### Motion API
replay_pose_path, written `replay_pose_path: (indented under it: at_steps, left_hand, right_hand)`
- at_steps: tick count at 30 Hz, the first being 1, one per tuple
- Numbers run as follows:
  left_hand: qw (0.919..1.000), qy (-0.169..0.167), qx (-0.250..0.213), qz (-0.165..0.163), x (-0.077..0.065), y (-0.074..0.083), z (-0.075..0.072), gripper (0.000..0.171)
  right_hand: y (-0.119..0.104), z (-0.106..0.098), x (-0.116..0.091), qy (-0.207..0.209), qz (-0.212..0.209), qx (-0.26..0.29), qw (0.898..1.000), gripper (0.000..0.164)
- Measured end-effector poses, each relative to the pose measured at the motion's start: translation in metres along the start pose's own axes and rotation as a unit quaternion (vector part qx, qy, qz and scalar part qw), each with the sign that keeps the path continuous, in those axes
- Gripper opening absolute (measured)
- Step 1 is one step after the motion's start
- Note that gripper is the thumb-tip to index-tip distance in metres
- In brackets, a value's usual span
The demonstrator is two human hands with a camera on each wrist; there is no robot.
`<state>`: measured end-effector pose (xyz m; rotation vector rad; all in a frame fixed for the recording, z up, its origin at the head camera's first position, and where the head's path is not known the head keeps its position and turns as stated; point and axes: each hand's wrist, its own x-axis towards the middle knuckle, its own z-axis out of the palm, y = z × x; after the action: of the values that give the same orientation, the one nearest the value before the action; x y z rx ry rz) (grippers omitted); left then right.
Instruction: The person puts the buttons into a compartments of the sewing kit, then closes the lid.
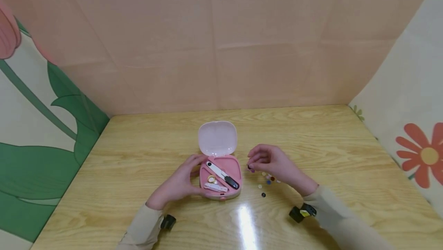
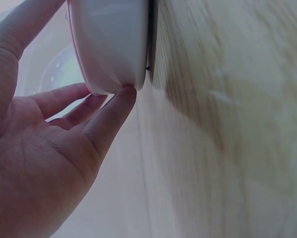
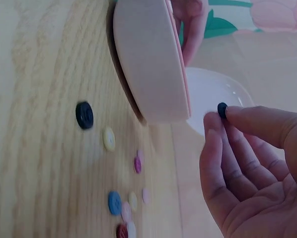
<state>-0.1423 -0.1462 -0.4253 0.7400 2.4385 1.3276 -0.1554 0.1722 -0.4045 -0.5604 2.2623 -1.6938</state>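
Note:
A pink sewing box (image 1: pixel 236 169) stands on the table with its pale lid (image 1: pixel 217 138) raised at the back. Inside lie white thread snips with a black end (image 1: pixel 221 174), a small round yellow-rimmed item (image 1: pixel 211 179) and a white strip-like piece (image 1: pixel 216 187). My left hand (image 1: pixel 180 180) holds the box by its left side, thumb near the front and fingers towards the back. To the right of the box, my right hand (image 1: pixel 275 163) pinches a small dark button (image 3: pixel 222 110) between thumb and forefinger, held above the tabletop.
Several loose buttons lie right of the box: a black button (image 3: pixel 84 115), a cream button (image 3: pixel 109 139), a blue button (image 3: pixel 114 203), a dark red button (image 3: pixel 121 231) and a magenta button (image 3: pixel 137 164). A pinkish backdrop (image 1: pixel 214 50) rises behind the wooden table (image 1: pixel 138 146).

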Motion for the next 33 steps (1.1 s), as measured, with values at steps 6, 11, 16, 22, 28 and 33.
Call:
replay_pose_path:
  at_steps: [6,11,16,22,28,33]
  left_hand:
    - [0.9999,0.004,0.01,0.01,0.0,-0.001,0.001,0.098]
    - [0.9998,0.007,0.016,0.012,-0.001,0.0,0.001,0.097]
    - [0.9997,0.008,0.018,0.013,-0.002,0.001,0.0,0.097]
    - [0.9996,0.007,0.01,0.024,-0.001,0.001,0.0,0.098]
    - [0.9996,0.004,0.003,0.029,0.0,-0.001,0.0,0.098]
    - [0.9997,0.003,0.005,0.023,-0.001,-0.001,0.0,0.098]
  right_hand:
    - [-0.001,0.01,0.005,0.012,0.013,-0.003,1.0,0.027]
    - [-0.003,0.017,0.009,0.012,0.015,-0.001,1.0,0.028]
    - [-0.004,0.022,0.013,0.006,0.008,0.0,1.0,0.026]
    - [-0.002,0.027,0.016,0.002,-0.008,0.013,1.0,0.027]
    - [0.002,0.031,0.019,0.007,-0.013,0.028,0.999,0.026]
    - [0.001,0.033,0.02,0.005,-0.006,0.038,0.999,0.026]
